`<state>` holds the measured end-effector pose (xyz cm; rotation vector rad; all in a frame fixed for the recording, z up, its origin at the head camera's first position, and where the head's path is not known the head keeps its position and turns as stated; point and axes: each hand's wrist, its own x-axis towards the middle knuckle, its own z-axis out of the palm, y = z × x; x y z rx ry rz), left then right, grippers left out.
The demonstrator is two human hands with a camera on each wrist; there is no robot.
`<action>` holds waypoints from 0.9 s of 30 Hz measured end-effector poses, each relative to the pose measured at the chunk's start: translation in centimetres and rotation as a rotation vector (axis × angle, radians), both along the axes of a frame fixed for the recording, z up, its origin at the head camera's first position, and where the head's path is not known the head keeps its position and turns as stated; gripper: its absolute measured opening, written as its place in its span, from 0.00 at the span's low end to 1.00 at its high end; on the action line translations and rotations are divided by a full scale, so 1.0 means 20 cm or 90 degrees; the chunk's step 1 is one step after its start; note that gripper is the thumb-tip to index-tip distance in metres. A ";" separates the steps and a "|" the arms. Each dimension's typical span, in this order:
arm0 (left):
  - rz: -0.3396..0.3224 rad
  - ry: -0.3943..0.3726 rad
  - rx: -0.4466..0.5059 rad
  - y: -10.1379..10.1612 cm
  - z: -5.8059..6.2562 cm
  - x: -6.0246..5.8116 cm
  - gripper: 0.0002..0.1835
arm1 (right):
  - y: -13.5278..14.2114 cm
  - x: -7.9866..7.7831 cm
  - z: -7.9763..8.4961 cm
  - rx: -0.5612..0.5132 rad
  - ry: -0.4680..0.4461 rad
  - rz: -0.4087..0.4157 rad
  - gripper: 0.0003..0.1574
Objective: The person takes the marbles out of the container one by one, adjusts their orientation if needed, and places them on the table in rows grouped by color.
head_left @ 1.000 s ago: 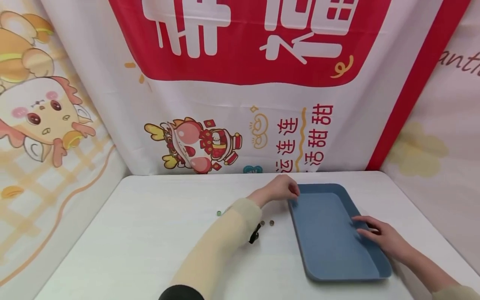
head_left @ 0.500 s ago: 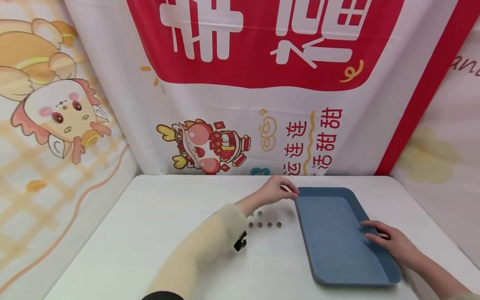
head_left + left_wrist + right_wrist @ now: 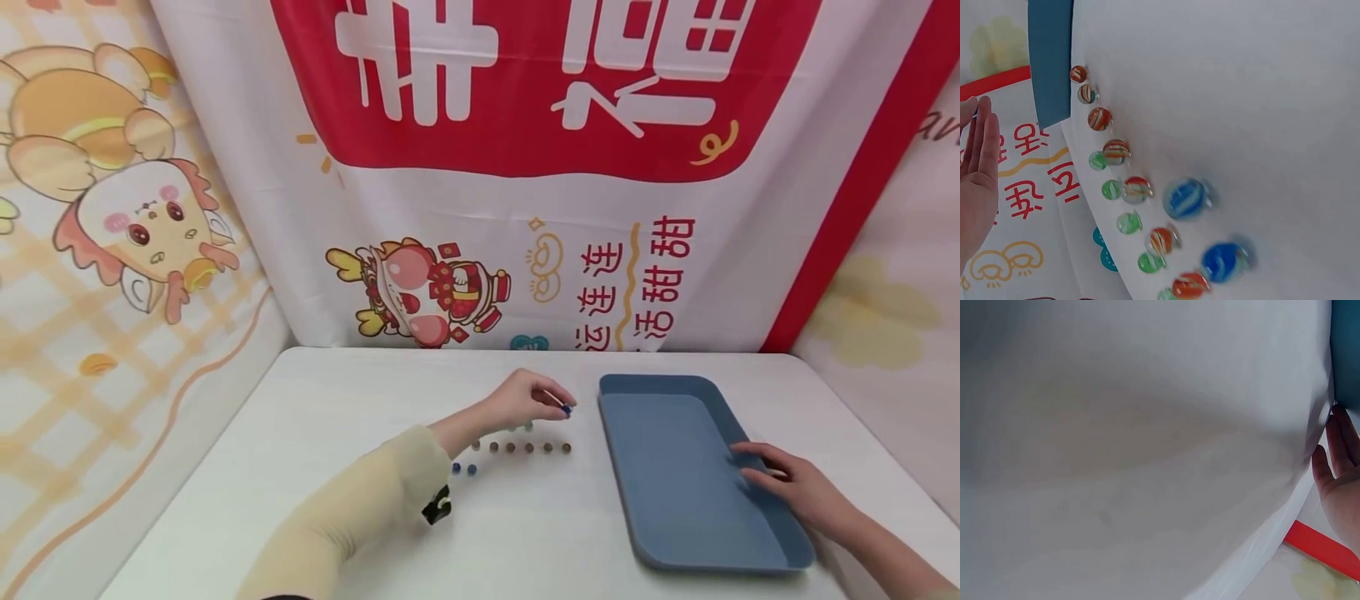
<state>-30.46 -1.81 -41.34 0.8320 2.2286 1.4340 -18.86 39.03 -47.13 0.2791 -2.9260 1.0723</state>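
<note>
Between the thumb and fingertips of my left hand (image 3: 517,402) is a small blue marble (image 3: 567,410), held over the table left of the tray. The blue tray (image 3: 686,467) lies flat, with bare bottom. My right hand (image 3: 798,487) rests at its right rim, fingers extended over the edge. In the left wrist view, a row of orange-swirled marbles (image 3: 1099,119) runs beside a row of green marbles (image 3: 1129,223). Two blue-and-white marbles (image 3: 1185,198) lie nearby. My left forearm hides part of the rows in the head view.
The white table (image 3: 525,533) ends at a printed red and white cloth (image 3: 450,208) behind it. Patterned cloths hang at both sides, the right one close to my right forearm. A black wrist device (image 3: 437,505) sits at the left cuff.
My left hand has drawn back from the tray's far left corner, leftward and nearer, and the blue marble now shows in its fingertips. More table marbles are uncovered. My right hand stays at the rim.
</note>
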 end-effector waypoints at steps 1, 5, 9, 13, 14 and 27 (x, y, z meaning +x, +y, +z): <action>0.004 0.001 -0.004 -0.02 0.00 0.01 0.09 | 0.00 0.00 0.00 0.000 0.002 0.000 0.27; 0.016 0.008 -0.016 -0.10 0.00 0.03 0.09 | 0.01 0.00 0.00 0.001 0.000 0.000 0.27; 0.009 0.021 -0.032 -0.18 -0.01 0.05 0.09 | 0.01 0.00 0.00 0.003 -0.006 -0.003 0.28; -0.010 0.046 -0.061 -0.27 -0.02 0.09 0.09 | 0.01 0.00 -0.01 0.007 -0.009 -0.004 0.28; -0.017 0.056 -0.071 -0.28 -0.02 0.10 0.09 | 0.01 0.00 -0.01 0.006 -0.007 -0.004 0.28; -0.075 0.143 -0.177 -0.45 -0.07 0.17 0.08 | 0.01 0.00 -0.01 0.013 -0.018 -0.005 0.28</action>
